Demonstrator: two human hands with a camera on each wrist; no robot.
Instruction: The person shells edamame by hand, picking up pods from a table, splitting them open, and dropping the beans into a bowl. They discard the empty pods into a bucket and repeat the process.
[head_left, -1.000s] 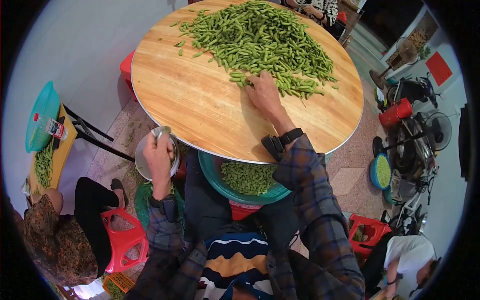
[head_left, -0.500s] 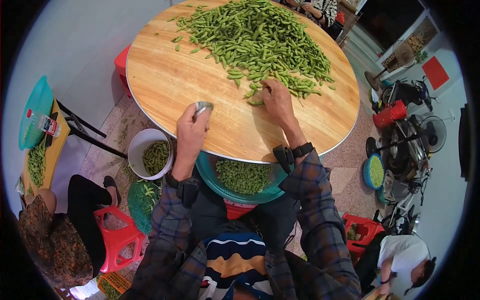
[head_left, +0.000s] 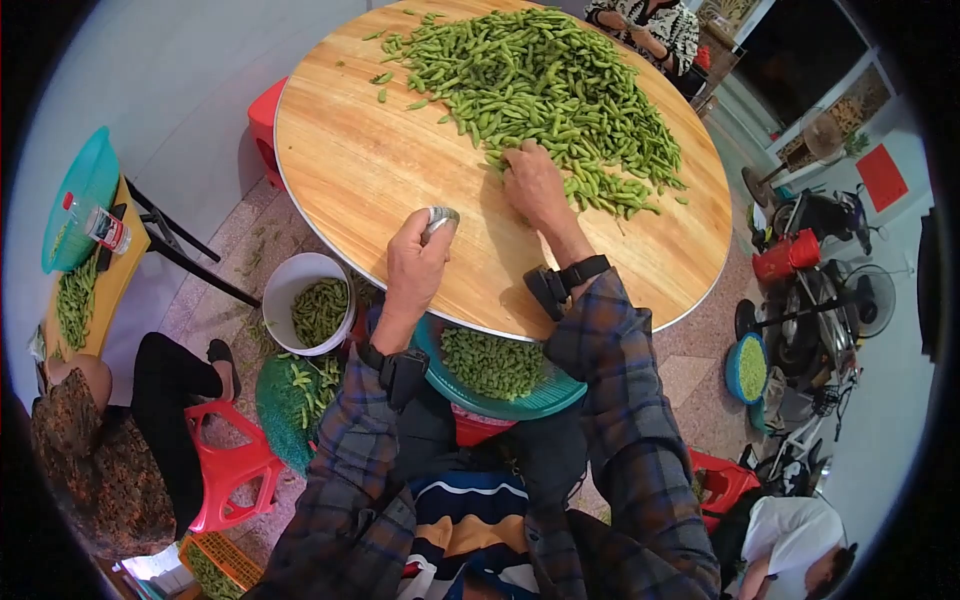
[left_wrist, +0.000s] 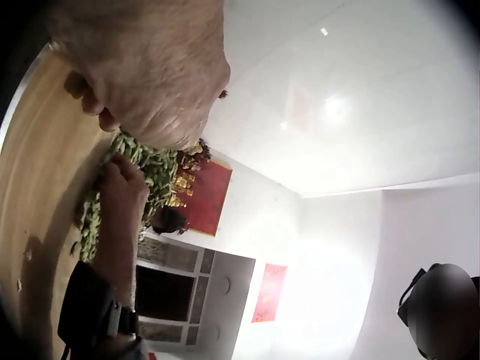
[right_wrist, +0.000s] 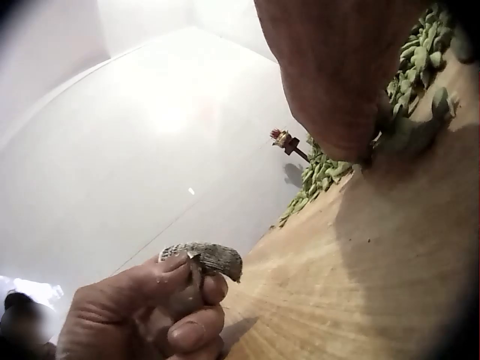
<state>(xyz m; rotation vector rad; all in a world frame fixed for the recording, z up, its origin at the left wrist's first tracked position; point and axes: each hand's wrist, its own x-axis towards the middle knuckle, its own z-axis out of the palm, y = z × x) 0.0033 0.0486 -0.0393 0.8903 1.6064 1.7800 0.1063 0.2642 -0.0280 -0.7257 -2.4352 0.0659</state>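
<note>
A heap of green soybean pods covers the far part of the round wooden table. At the heap's near edge is my right hand, fingers curled down on a pod that sticks out beside them in the right wrist view. My left hand is above the table's near rim. Its thumb and fingers are curled at a grey knitted piece, with a small shiny bit at the thumb tip. Under the rim, a green basin holds shelled green beans on my lap.
Left of my knees stands a white bucket with pods inside. Beside it lies a green net bag. A red stool and a seated person are further left. A blue basin of beans sits on the floor at right.
My left hand has moved from over the white bucket up and right to above the table. My right hand drew back slightly, then returned to the heap's edge.
</note>
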